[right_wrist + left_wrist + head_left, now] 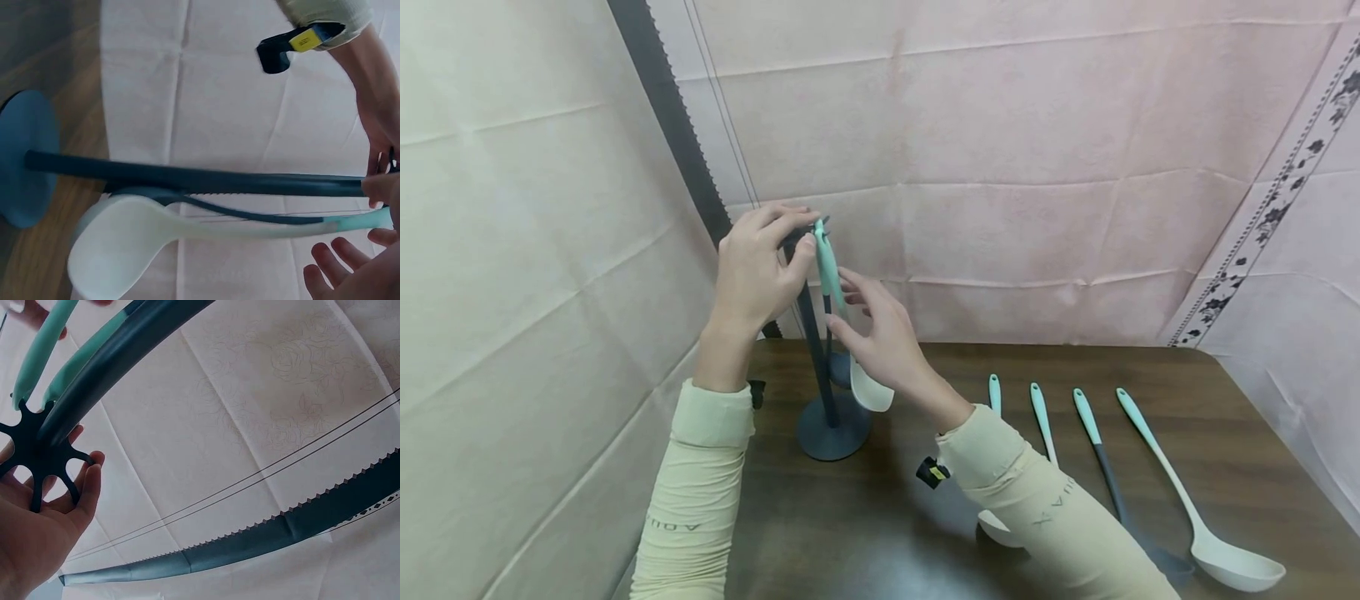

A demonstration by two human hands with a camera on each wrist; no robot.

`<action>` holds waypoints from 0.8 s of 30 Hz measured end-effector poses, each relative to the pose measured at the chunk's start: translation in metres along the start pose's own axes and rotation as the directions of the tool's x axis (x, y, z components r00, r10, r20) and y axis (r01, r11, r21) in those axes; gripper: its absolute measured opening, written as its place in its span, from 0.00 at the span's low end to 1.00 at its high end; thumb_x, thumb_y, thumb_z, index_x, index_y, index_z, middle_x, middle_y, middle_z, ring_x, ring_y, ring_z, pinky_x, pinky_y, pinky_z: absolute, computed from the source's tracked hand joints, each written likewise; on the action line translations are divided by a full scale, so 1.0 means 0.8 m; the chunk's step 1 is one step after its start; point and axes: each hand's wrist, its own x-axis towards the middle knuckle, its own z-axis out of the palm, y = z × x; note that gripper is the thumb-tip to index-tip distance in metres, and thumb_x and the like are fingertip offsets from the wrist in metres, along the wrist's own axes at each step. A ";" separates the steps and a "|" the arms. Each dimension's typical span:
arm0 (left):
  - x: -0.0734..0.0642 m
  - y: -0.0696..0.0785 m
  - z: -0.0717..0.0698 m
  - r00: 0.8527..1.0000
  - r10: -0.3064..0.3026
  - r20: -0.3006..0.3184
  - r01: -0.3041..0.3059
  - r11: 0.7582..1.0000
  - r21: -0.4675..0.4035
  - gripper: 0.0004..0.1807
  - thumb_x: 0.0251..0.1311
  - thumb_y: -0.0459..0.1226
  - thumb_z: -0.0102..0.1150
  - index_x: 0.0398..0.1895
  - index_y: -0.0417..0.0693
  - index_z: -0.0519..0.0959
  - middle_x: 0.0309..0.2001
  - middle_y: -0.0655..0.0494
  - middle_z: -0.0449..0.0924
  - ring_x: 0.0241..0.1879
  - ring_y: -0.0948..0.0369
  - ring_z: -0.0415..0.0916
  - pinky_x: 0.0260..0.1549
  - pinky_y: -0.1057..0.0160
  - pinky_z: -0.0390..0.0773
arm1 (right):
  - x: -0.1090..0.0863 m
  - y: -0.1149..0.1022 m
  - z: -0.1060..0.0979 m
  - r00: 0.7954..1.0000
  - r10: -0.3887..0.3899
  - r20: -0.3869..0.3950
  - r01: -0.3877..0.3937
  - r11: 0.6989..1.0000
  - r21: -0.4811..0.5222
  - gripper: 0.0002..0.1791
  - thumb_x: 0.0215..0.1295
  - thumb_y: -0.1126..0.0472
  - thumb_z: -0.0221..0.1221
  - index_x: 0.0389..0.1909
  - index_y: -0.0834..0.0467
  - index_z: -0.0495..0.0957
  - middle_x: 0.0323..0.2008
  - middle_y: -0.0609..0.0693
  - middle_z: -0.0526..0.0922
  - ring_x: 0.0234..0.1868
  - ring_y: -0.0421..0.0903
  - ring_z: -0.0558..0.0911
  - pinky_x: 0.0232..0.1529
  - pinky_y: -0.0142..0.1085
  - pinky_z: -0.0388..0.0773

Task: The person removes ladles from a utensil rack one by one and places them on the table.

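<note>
A dark utensil stand (811, 333) with a round base stands on the table, and its hooked top (37, 447) shows from above. My left hand (763, 262) holds that top, fingers over the hooks and thumb against the side. Two utensils with mint-green handles hang from neighbouring hooks: a white ladle (119, 250) and a dark utensil (250, 216), its head partly hidden behind the ladle. My right hand (883, 333) is beside the ladle's handle, thumb and fingers spread around it without a visible grip.
On the wooden table (880, 517), several mint-handled utensils lie to the right: a white ladle (1232, 562), a dark utensil (1108, 479) and white ones partly under my right forearm. Pale cloth (1000, 233) hangs behind the table and along the left side.
</note>
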 end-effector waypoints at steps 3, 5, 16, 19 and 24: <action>0.000 0.000 -0.001 1.000 -0.002 -0.005 0.002 1.000 0.002 0.24 0.71 0.51 0.49 0.58 0.54 0.89 0.57 0.55 0.87 0.60 0.48 0.80 0.54 0.38 0.76 | 0.004 -0.006 0.004 0.999 0.002 -0.043 -0.001 1.000 0.017 0.32 0.74 0.57 0.64 0.77 0.51 0.69 0.61 0.52 0.81 0.59 0.50 0.83 0.61 0.48 0.80; 0.000 0.001 -0.001 1.000 0.000 -0.008 0.000 1.000 0.000 0.24 0.71 0.51 0.49 0.58 0.53 0.89 0.57 0.55 0.87 0.59 0.48 0.80 0.53 0.39 0.77 | 0.007 -0.008 0.006 0.998 0.004 -0.065 -0.002 1.000 0.025 0.30 0.74 0.58 0.64 0.75 0.53 0.70 0.59 0.53 0.82 0.57 0.50 0.84 0.59 0.48 0.81; 0.000 0.003 -0.003 1.000 -0.007 -0.003 0.007 1.000 0.006 0.24 0.72 0.50 0.49 0.59 0.54 0.88 0.57 0.54 0.86 0.59 0.47 0.79 0.54 0.39 0.76 | 0.015 -0.011 0.015 0.992 0.010 -0.129 -0.007 1.000 0.023 0.23 0.74 0.61 0.64 0.66 0.56 0.75 0.50 0.54 0.85 0.46 0.49 0.86 0.51 0.45 0.84; -0.001 0.003 -0.003 1.000 -0.012 0.005 0.012 1.000 0.004 0.24 0.72 0.50 0.49 0.59 0.54 0.88 0.57 0.54 0.86 0.59 0.48 0.79 0.54 0.40 0.76 | 0.019 -0.011 0.016 0.989 -0.017 -0.144 0.016 1.000 -0.004 0.23 0.73 0.61 0.64 0.67 0.58 0.74 0.50 0.55 0.84 0.45 0.49 0.86 0.50 0.45 0.84; -0.001 0.004 -0.002 1.000 -0.009 0.008 0.009 1.000 0.000 0.24 0.72 0.51 0.49 0.59 0.53 0.88 0.57 0.54 0.86 0.60 0.48 0.79 0.55 0.39 0.76 | 0.026 -0.014 0.014 0.986 -0.045 -0.159 0.045 0.999 -0.002 0.25 0.74 0.60 0.63 0.68 0.58 0.73 0.52 0.55 0.83 0.45 0.49 0.86 0.49 0.43 0.86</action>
